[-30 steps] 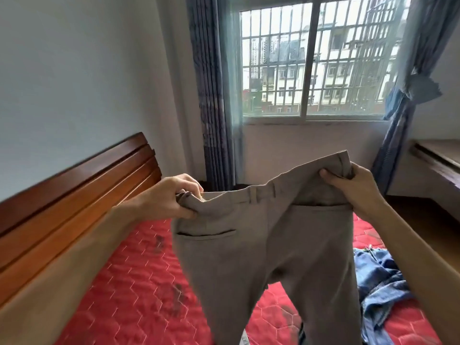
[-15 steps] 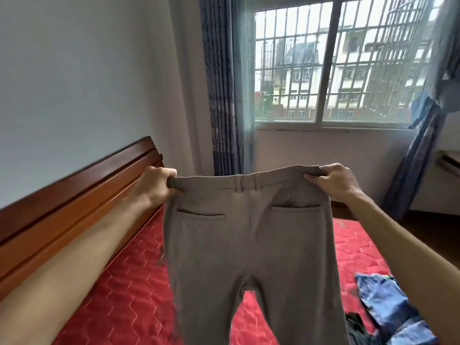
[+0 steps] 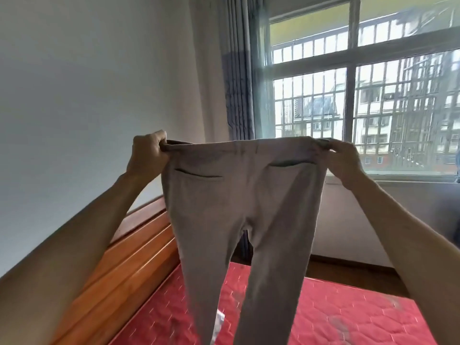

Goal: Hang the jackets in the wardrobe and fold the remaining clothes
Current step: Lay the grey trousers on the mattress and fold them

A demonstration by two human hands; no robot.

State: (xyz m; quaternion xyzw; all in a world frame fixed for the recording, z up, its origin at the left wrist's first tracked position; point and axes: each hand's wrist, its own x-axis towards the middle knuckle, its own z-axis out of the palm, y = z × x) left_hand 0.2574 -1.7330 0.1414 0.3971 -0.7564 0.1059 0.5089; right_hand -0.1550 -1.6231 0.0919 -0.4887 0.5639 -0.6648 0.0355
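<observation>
Head view: I hold the grey trousers aloft, seat side towards me, in front of the window and above the red quilted bed; nothing but my grip carries them. The left hand pinches one end of the waistband, fingers curled over the cloth; the right hand pinches the other end likewise, and the band is drawn nearly taut between the two. The two welt pockets lie flat below the band; the legs hang apart and run out of the bottom of the view, so I cannot see the hems. I judge the cloth soft, light and limp: it drapes with no stiffness of its own, sags wherever it is unsupported, and looks matte enough not to slip from a pinch; it is not fragile. The waistband ends are the sound place to take hold, since the doubled band gives firm purchase and controls both legs at once. For folding, I would bring the two ends together so that leg lies on leg, then take a second hold lower down and lay the garment on the bed. The wooden headboard stands to the left, the curtain behind.
</observation>
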